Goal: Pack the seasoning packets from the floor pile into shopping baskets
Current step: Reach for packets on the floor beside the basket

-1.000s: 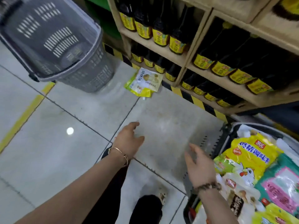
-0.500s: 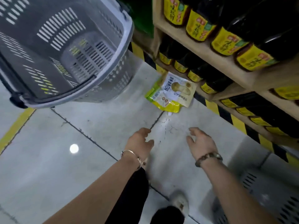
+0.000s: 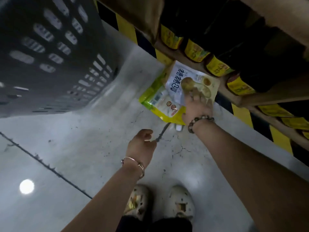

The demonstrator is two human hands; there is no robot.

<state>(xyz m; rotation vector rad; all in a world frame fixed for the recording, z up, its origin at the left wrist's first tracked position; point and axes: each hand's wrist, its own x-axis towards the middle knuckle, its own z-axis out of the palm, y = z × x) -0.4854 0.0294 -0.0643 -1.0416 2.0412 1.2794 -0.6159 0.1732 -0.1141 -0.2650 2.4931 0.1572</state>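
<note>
Subject: two seasoning packets overlapping on the floor, a white-faced packet on top of a yellow-green packet. Both are pushed up against the foot of the shelf.

Key relation: the packets lie ahead of the person and a little to the right, directly under the right arm's reach. Their long axis appears to run from the shelf foot back toward the person, slightly aslant.

Right hand: the nearer hand, already on the packets. Its fingers are extended and spread across the face of the white-faced packet, and the thumb lies near the lower edge of the yellow-green packet. No finger is seen curling under an edge, so this reads as contact rather than a closed hold.

Left hand: hangs over bare floor just short of the packets, fingers loosely curled, holding nothing.

Basket: grey with a slotted wall, at the upper left and well apart from the packets. Its contents are not visible from this angle.

Shelf contents: dark bottles with yellow labels, standing in a row above the packets.

Judged next move: gather both packets under the right hand, then carry them leftward to the basket. The shelf foot blocks any sliding away from the person.
</note>
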